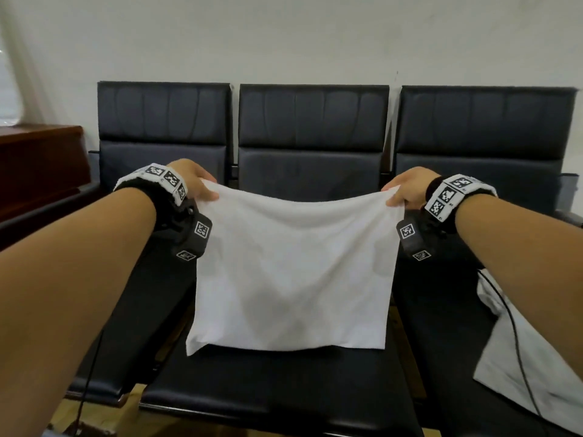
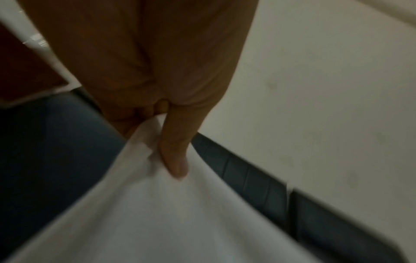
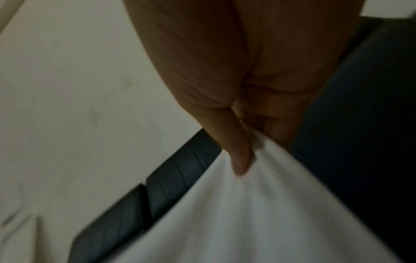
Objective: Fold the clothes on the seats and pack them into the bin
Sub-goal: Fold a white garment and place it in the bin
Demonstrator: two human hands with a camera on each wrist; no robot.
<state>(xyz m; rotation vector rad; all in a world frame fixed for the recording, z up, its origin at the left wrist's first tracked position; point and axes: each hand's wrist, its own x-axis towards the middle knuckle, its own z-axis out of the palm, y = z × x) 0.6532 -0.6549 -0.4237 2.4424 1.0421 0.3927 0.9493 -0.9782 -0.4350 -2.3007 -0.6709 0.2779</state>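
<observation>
A white garment (image 1: 293, 272), folded to a rough rectangle, hangs stretched between both hands above the middle black seat (image 1: 277, 395). My left hand (image 1: 197, 184) pinches its upper left corner, thumb on top of the white garment (image 2: 157, 213). My right hand (image 1: 402, 192) pinches the upper right corner the same way, thumb pressed onto the white garment (image 3: 258, 213). The garment's lower edge hangs just above the seat cushion. The bin is not in view.
Three black padded seats stand in a row against a white wall (image 1: 284, 36). Another white garment (image 1: 530, 367) lies on the right seat under my right forearm. A dark wooden cabinet (image 1: 38, 165) stands at the left. A thin cable (image 1: 517, 342) trails from the right wrist.
</observation>
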